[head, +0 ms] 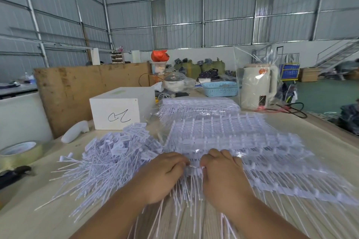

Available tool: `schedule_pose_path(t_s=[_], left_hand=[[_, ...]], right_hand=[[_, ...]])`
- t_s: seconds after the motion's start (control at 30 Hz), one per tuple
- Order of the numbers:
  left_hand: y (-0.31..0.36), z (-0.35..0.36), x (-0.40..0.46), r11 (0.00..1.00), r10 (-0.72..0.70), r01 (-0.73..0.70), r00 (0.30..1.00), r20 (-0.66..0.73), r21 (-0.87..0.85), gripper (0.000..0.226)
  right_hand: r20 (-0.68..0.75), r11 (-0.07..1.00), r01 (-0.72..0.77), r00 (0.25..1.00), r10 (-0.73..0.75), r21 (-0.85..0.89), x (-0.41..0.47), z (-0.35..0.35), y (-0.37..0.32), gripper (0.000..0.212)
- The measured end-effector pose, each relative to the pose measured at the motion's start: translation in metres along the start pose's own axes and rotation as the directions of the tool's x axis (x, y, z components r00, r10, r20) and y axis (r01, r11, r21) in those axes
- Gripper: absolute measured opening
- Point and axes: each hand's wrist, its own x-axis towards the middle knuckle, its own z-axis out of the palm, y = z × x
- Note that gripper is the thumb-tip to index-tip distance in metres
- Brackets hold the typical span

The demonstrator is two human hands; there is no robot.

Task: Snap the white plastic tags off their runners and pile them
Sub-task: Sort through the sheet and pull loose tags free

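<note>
Sheets of white plastic tags on their runners (242, 141) lie stacked across the middle and right of the wooden table. A loose pile of separated tags (108, 157) spreads out to the left. My left hand (163, 176) and my right hand (223, 176) sit side by side at the near edge of the top sheet. Both have fingers curled down and pinch a row of tags (194, 169) between them. The fingertips are hidden under the knuckles. Long thin tails of the tags hang toward me below my hands.
A white box (116, 110) with a pen mark stands at the back left, with a white handle-shaped object (74, 132) beside it. A tape roll (19, 150) and a dark tool (13, 175) lie at far left. A bagged kettle (258, 85), blue basket (220, 88) and further tag stack (198, 105) stand behind.
</note>
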Motion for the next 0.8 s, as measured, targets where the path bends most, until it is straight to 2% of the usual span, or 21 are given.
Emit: schedule_pose_path(t_s=[0.13, 0.4, 0.47, 0.57, 0.7, 0.8], left_hand=[[0.001, 0.002, -0.002, 1.000, 0.027, -0.027, 0.999, 0.033, -0.014, 0.037], [0.000, 0.005, 0.000, 0.992, 0.085, -0.084, 0.996, -0.008, 0.094, 0.026], [-0.001, 0.004, 0.002, 0.997, 0.069, -0.068, 0.998, -0.009, 0.047, 0.032], [0.000, 0.006, 0.001, 0.997, 0.015, -0.016, 1.000, -0.009, -0.081, 0.052], [0.002, 0.005, -0.001, 0.983, -0.094, 0.090, 0.995, -0.016, -0.162, 0.040], [0.004, 0.002, -0.001, 0.981, -0.087, 0.091, 0.996, 0.028, -0.170, 0.048]], right_hand=[[-0.002, 1.000, 0.018, 1.000, -0.018, -0.010, -0.001, -0.009, -0.005, 0.026], [-0.039, 0.989, 0.098, 0.994, -0.103, -0.109, -0.006, -0.030, -0.022, 0.022], [-0.071, 0.991, 0.102, 0.992, -0.108, -0.089, -0.008, -0.036, -0.026, 0.021], [-0.118, 0.992, 0.100, 0.987, -0.109, -0.077, -0.012, -0.045, -0.028, 0.033], [-0.130, 0.991, 0.119, 0.983, -0.125, -0.059, -0.016, -0.052, -0.031, 0.031], [-0.087, 0.991, 0.121, 0.988, -0.126, -0.058, -0.016, -0.055, -0.031, 0.027]])
